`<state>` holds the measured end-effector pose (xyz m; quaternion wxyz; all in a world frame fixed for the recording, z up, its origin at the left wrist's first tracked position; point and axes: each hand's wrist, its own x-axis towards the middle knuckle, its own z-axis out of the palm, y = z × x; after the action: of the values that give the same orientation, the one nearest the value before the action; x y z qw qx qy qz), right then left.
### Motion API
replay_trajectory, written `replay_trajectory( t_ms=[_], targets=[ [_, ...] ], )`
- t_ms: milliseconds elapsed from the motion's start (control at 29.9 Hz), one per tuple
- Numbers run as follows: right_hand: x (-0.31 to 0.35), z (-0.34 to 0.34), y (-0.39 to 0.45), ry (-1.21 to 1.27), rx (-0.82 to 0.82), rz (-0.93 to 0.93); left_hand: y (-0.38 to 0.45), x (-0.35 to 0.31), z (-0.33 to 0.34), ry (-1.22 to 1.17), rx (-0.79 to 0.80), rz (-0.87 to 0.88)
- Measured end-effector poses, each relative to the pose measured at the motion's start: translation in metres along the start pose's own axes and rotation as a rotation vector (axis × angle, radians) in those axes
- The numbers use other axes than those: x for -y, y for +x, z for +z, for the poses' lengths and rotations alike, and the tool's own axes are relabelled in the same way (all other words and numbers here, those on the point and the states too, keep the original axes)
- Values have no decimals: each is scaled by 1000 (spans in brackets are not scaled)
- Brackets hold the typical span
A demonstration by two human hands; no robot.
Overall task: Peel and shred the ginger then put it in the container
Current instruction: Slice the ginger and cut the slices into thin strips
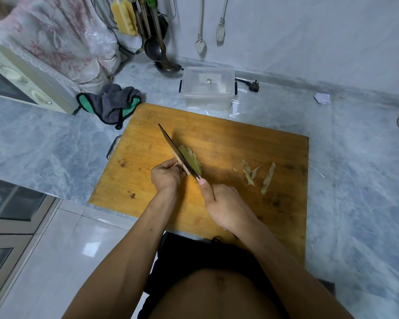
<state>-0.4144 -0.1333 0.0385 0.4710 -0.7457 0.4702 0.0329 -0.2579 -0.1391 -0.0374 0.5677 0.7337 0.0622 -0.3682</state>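
Pale yellow ginger, sliced into thin overlapping sheets, lies near the middle of a worn wooden board, a knife standing edge-down across it. The left hand pinches the near end of the slices with curled fingers; the right hand grips the knife handle, thumb along its top. Peel scraps lie to the right on the board. Behind it stands a clear lidded container on the grey marbled worktop, with a grey-green cloth and cream oven left. No writing is legible.
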Motion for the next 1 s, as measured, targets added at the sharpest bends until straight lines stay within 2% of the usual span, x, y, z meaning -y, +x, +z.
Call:
replay_trajectory(
  t_ms=[534,768,1002],
  targets=[
    [13,-3,6,83,15,25,-2,-2,-2,42,5,22],
    [7,3,3,-14,-4,13,-11,-7,-1,79,7,73],
    [6,5,7,11,14,56,-9,-3,-2,180,-17,137]
  ],
)
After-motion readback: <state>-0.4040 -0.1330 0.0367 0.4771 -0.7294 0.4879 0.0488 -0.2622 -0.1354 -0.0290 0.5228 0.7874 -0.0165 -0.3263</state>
